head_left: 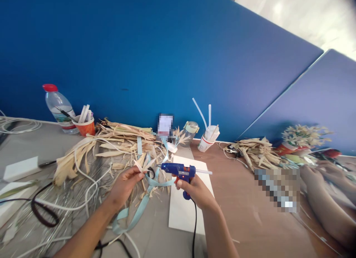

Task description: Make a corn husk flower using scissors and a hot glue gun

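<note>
My right hand (196,189) is wrapped round the grip of a blue hot glue gun (178,169), whose nozzle points left. A clear glue stick (204,172) sticks out of its back end. Between the fingertips of my left hand (126,183) is a pale corn-husk flower (145,163) with pointed petals. The nozzle tip is close to the petals; I cannot tell whether it touches them. Below both hands a light blue ribbon (136,215) curls over the table, and a white sheet (183,213) lies under the glue gun.
Dried husks (125,133) are heaped at the back beside a paper cup (85,126) and a plastic bottle (59,105). Another cup (205,143) holds glue sticks. White cables (91,191) and thin wires cover the left. A co-worker's arms (319,198) are at the right.
</note>
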